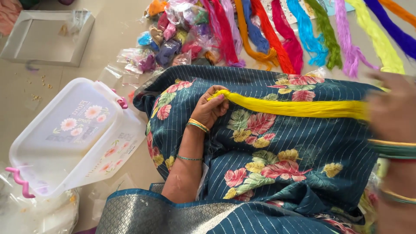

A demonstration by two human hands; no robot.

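Yellow thread, a thick straight skein (299,108), stretches across the lap between the person's two hands, lying just above a dark teal cloth (277,173) printed with pink and yellow flowers and thin pale stripes. Left hand (211,108) comes up from the lower middle of the view, forearm bare and angled toward the top, wrist bent back a little, with gold and green bangles at the wrist and a thin green one farther down the arm. Its fingers (220,100) are curled tight and pinch the looped end of the skein, thumb side hidden under the strands. Right hand (392,115) sits at the right edge, close to the camera and blurred; it meets the other end of the skein, and green and gold bangles ring its wrist, but whether its fingers clamp the thread or only rest on it cannot be told. Beyond the lap, on the pale floor, a row of coloured skeins (312,34) fans out in orange, red, pink, blue, green, lilac, yellow and purple, beside a heap of small clear bags (173,39) holding bits of coloured material. To the left lies a translucent white plastic box (65,138) with pink clasps, and a flat grey tray (43,39) rests near the top left corner.
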